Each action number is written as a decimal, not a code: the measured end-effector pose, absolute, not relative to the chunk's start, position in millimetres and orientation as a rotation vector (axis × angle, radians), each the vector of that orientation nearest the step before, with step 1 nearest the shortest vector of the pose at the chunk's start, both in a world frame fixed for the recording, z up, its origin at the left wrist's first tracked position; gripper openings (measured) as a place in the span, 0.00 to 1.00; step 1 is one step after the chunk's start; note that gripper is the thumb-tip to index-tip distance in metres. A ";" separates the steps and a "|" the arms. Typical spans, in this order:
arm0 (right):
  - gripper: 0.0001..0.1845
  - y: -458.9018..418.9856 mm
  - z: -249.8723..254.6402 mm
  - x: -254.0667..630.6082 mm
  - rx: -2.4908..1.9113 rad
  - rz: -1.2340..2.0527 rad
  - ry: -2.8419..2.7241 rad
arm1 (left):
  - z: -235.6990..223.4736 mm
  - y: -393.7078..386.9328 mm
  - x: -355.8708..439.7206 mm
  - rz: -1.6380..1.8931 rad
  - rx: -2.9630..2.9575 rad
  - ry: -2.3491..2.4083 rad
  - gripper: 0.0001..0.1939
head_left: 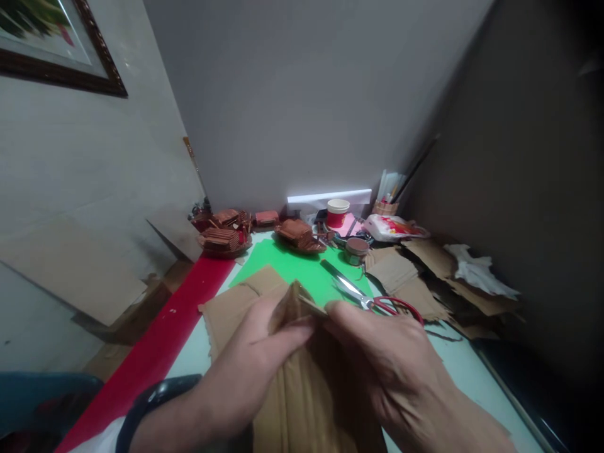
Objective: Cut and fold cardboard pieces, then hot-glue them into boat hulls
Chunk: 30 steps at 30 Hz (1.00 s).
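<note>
In the head view, my left hand (268,343) is closed round a small folded brown cardboard piece (291,303) with a pointed tip. My right hand (382,352) pinches a thin pale strip (311,304) that lies against that piece; its far end is hidden by my fingers. Beneath both hands is a large brown cardboard sheet (302,402) with visible ridges. Scissors with red handles (363,299) lie partly opened just beyond my right hand, their blades over a green sheet (268,258).
Brown model boats (298,234) stand at the back, with more brown pieces (221,239) to their left. A red and white cup (337,214), a small round tub (357,248) and a plastic packet (394,228) are behind the scissors. Torn cardboard (401,277) is heaped at right.
</note>
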State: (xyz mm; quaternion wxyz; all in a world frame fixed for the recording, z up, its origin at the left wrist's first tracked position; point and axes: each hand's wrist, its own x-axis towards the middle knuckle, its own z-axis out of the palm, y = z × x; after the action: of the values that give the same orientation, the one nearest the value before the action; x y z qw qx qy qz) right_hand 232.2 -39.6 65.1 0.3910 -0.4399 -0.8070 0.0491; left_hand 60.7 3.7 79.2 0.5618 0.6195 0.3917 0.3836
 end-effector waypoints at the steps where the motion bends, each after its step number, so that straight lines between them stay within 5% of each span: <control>1: 0.12 -40.4 63.9 233.3 -1.117 0.163 -2.039 | 76.7 2.9 60.8 0.871 1.429 0.919 0.10; 20: 0.10 -34.7 45.6 233.9 -1.125 0.266 -1.915 | 61.0 5.7 63.1 0.884 1.671 0.905 0.07; 30: 0.11 -32.2 41.8 232.3 -1.197 0.305 -1.903 | 55.0 0.4 66.0 0.972 1.728 0.889 0.14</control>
State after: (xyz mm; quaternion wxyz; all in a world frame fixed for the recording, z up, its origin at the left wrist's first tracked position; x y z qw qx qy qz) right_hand 232.3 -32.2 41.8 0.4228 -0.4782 -0.7601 0.1217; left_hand 66.0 0.4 55.0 0.4657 0.7038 0.3621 0.3959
